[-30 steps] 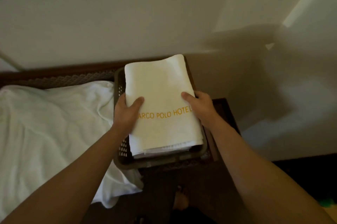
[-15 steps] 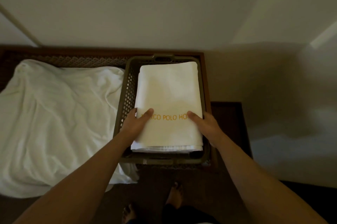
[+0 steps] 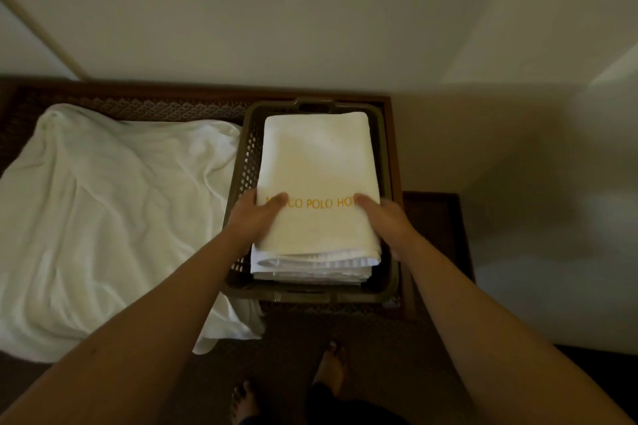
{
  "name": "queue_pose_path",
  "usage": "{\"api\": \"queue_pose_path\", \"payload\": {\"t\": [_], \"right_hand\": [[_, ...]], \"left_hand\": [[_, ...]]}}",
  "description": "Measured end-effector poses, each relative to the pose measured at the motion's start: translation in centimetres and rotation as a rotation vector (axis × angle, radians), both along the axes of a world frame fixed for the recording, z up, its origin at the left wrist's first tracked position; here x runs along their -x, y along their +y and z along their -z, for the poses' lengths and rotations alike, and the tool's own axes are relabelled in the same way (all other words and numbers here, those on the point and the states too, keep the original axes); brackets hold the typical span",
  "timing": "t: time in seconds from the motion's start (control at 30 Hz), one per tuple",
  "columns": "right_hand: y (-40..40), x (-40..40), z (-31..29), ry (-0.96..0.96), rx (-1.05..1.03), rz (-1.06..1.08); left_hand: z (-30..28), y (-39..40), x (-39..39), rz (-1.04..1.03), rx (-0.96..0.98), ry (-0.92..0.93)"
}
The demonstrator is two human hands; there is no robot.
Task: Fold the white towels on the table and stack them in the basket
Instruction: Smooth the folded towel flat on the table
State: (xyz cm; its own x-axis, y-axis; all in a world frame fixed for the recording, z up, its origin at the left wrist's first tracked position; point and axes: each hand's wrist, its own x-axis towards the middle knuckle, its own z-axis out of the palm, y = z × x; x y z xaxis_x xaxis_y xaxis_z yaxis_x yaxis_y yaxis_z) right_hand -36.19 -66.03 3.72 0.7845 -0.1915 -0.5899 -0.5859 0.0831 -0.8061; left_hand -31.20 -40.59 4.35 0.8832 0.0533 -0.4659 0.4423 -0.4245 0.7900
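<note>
Folded towel (image 3: 319, 175) set atop stack in basket (image 3: 388, 162), both hands on it.

Left hand (image 3: 253, 220) & right hand (image 3: 388, 220) grip its 2 side edges, thumbs on top, other fingers hidden, prob. to square it w/ stack. Unfolded towel (image 3: 114, 217) waits on table (image 3: 138, 106).

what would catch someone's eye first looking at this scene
The folded towel with orange lettering, lying atop a stack in the brown basket at centre, stands out first. The left hand and right hand grip its near sides. A crumpled white towel sprawls over the table to the left.
</note>
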Motion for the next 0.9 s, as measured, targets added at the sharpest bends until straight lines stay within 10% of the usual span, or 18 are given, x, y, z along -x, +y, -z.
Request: {"api": "queue_pose_path", "payload": {"t": [0.57, 0.9], "right_hand": [[-1.6, 4.8, 0.0, 0.264, 0.098, -0.471], [-2.9, -8.5, -0.7, 0.155, 0.019, -0.127]], "left_hand": [[2.6, 1.7, 4.3, -0.008, -0.022, 0.065], [1.7, -0.5, -8.0, -0.062, 0.029, 0.039]]}}
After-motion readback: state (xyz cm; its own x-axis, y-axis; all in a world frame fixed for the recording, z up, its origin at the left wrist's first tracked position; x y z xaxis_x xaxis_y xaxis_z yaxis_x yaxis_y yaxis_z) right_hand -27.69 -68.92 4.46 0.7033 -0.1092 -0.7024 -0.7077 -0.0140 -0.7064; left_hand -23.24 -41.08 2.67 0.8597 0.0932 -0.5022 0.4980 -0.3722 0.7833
